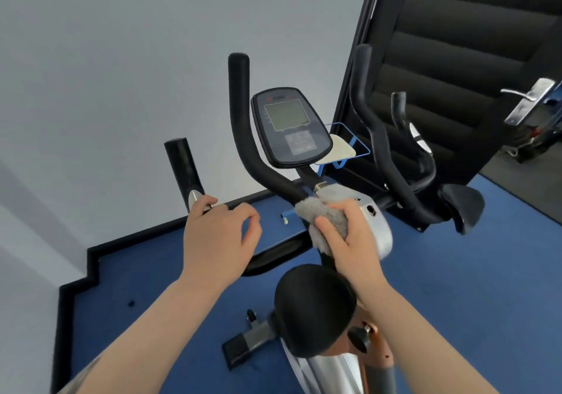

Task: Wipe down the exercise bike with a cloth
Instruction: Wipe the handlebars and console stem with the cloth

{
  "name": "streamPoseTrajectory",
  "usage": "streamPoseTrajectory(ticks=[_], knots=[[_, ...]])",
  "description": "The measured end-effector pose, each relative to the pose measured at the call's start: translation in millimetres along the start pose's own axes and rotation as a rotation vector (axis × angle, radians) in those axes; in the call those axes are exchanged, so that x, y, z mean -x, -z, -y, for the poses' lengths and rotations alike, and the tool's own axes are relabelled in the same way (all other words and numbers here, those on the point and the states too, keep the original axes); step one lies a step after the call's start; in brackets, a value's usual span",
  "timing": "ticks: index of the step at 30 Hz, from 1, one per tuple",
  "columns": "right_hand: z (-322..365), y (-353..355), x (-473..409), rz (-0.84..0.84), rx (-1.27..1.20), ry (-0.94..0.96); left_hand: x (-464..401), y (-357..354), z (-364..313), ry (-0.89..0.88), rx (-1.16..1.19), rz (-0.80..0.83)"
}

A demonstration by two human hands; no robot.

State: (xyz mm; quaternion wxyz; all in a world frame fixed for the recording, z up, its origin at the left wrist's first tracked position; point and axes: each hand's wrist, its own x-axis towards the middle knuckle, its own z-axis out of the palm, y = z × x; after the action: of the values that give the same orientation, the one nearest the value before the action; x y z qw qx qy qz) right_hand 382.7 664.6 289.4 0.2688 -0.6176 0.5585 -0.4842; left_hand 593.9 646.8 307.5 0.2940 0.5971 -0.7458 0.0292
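The right hand has its fingers curled around a grey fluffy cloth, pressing it where the black handlebar meets the silver stem housing of the exercise bike. The cloth's lower end is hidden under the palm. The left hand hovers beside it with fingers loosely bent and holding nothing; its fingertips lie near a chrome-tipped grip, and whether they touch it cannot be told. Above the hands sits the console, its screen text too blurred to read. A pale pad rests on a blue holder behind it. The black saddle covers part of the frame below. A second bike stands to the right on the blue floor, against a dark door.
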Motion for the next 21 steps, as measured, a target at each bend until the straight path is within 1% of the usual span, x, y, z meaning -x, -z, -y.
streamPoseTrajectory(ticks=[2, 4, 6, 8, 9, 12, 15, 17, 19, 21], knots=[[-7, 13, 4, 0.070, 0.011, -0.041, -1, 0, -2, 0.023, 0.008, -0.017], [-3, 16, -15, 0.140, 0.100, 0.005, -2, -1, -3, 0.039, 0.029, -0.043], [8, 6, -35, 0.097, 0.155, 0.049, -1, -2, -2, 0.038, 0.042, -0.049], [11, -6, -37, 0.021, 0.151, 0.072, 0, -2, -2, 0.039, 0.047, -0.046], [8, -6, -31, 0.017, 0.141, 0.074, 1, -2, -3, 0.043, 0.049, -0.048], [-7, 12, -10, 0.124, 0.125, 0.096, 2, -3, -4, 0.056, 0.085, -0.096], [-5, 16, -25, 0.233, 0.210, 0.162, 2, -6, -1, 0.077, 0.137, -0.149], [4, 5, -41, 0.201, 0.240, 0.197, 2, -7, 0, 0.077, 0.161, -0.168], [10, -3, -42, 0.122, 0.173, 0.200, 2, -7, -2, 0.079, 0.158, -0.171], [3, 2, -27, 0.140, 0.133, 0.198, 3, -8, -3, 0.084, 0.168, -0.185]])
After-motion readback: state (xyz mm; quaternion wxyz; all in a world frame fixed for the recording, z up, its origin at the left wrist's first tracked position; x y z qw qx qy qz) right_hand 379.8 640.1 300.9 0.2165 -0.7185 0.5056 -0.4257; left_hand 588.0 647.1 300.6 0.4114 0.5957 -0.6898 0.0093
